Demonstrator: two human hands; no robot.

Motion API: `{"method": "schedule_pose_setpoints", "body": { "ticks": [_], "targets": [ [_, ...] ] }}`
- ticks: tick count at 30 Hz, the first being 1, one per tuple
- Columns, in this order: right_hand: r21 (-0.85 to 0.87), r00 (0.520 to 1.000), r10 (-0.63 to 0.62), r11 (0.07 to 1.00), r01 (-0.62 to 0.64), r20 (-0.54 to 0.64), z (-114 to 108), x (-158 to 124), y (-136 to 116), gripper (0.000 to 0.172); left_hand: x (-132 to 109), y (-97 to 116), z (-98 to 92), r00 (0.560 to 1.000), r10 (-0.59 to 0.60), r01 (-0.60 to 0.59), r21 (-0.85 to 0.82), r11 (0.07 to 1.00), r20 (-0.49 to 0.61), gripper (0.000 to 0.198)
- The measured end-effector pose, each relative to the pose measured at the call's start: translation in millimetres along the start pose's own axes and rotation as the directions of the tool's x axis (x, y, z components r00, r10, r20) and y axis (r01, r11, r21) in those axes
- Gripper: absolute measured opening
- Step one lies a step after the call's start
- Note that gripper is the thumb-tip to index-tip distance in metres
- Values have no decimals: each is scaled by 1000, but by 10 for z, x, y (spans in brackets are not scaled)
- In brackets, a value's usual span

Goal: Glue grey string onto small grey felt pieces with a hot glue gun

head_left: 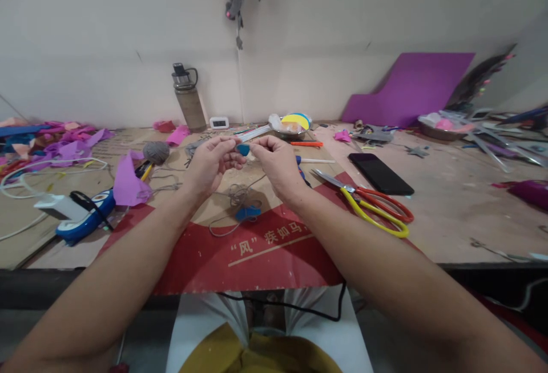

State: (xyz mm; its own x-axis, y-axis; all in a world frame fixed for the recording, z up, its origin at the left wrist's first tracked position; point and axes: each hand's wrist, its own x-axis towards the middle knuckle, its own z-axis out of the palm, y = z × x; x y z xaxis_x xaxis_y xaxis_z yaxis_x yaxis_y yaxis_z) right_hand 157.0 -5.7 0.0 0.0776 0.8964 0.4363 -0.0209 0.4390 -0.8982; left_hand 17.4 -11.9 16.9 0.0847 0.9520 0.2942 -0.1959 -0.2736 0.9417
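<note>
Between my two hands, above the red and tan cardboard [274, 259], is a small blue piece [243, 150], perhaps felt or foam. My left hand [216, 162] pinches its left edge with thumb and forefinger, the other fingers curled. On the piece's right side, my right hand [276, 165] has thumb and forefinger pressed together; what lies between them is too small to make out. Below the hands, a loose tangle of grey yarn [238, 195] rests on the cardboard beside another blue scrap [248, 213]. A strand of yarn runs up toward my right hand.
Scissors [363, 199] with red and yellow handles and a black phone [380, 173] lie to the right. A bottle [189, 99] and a bowl of scraps [291, 126] stand behind. On the left are a grey yarn ball [156, 152], purple scraps [131, 179] and a blue glue gun [85, 219].
</note>
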Motion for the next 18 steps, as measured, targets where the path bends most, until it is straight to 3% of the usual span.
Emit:
{"method": "schedule_pose_setpoints", "body": {
  "ticks": [11, 18],
  "targets": [
    [-114, 999, -41, 992, 44, 25, -22, -70, -91, 10, 6, -61, -29, 993, 107, -114, 176, 978, 44, 13],
    [-122, 998, -54, 991, 58, 34, -13, -79, -96, 9, -4, -29, -27, 998, 23, -30, 104, 994, 67, 11]
  ]
}}
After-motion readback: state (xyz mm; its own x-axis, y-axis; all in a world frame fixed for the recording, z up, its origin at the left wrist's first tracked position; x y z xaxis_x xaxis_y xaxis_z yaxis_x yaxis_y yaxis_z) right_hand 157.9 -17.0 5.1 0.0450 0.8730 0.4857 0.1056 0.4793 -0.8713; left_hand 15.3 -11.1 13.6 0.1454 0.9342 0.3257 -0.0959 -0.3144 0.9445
